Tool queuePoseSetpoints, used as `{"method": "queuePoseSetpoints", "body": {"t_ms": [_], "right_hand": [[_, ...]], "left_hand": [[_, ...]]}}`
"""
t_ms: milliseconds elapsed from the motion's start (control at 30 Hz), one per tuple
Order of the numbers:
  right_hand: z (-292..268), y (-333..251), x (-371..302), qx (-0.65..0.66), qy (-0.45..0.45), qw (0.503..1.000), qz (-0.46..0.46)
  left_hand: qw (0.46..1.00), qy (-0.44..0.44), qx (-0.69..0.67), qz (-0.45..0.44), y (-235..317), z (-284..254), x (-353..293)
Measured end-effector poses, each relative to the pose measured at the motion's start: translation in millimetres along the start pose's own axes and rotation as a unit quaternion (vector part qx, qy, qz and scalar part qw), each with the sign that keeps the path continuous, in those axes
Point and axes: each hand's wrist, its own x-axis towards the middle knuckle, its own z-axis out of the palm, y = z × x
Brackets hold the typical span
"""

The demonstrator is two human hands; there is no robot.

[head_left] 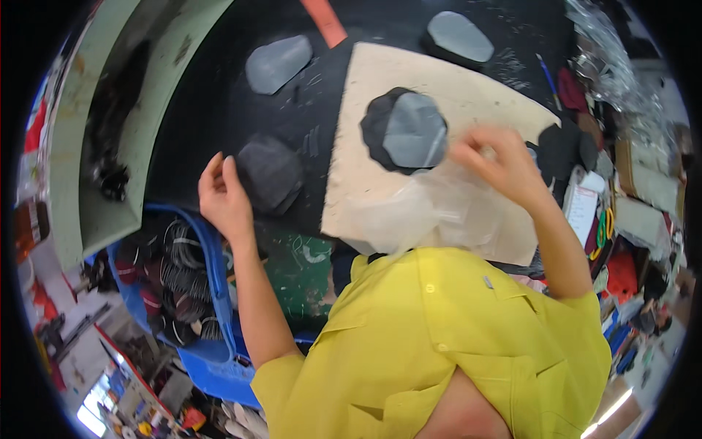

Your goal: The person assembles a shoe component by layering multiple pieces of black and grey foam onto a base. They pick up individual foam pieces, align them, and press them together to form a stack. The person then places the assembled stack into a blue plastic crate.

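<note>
My left hand (pixel 223 194) is beside a stack of dark, rounded fabric pieces (pixel 270 175) on the black table. Its fingers are loosely curved, with a small gap at the tips and nothing seen between them. My right hand (pixel 501 161) hovers over the pale board (pixel 380 66), fingers curled and smeared by motion; whether they hold anything is unclear. Just left of it, a grey rounded piece (pixel 417 132) lies on top of black scallop-edged pieces (pixel 376 132). A crumpled translucent plastic sheet (pixel 417 212) spreads over the board's near part, against my yellow shirt.
Two more grey pieces, one on the left (pixel 279 64) and one on the right (pixel 461 36), lie farther back, with an orange strip (pixel 324 22) between. A blue basket (pixel 219 274) of dark bundled items stands at near left. Black scraps (pixel 567 150) and clear plastic (pixel 610 58) crowd the right.
</note>
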Motion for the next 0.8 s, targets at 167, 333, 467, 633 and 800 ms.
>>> {"method": "queuePoseSetpoints", "body": {"t_ms": [167, 333, 467, 633, 800], "right_hand": [[40, 18, 51, -0.146, 0.240, 0.942, -0.185], [51, 26, 49, -0.029, 0.234, 0.961, -0.144], [31, -16, 34, 0.024, 0.223, 0.954, -0.200], [16, -59, 11, 0.057, 0.255, 0.948, -0.183], [14, -64, 6, 0.220, 0.107, 0.964, -0.108]], "left_hand": [[0.971, 0.041, 0.115, 0.204, 24, 9, -8], [0.949, -0.118, 0.004, 0.293, 88, 37, -39], [0.907, -0.321, -0.210, 0.171, 127, 57, -58], [0.913, -0.271, -0.304, 0.003, 154, 42, -72], [0.933, -0.245, -0.206, 0.166, 163, 27, -82]]}}
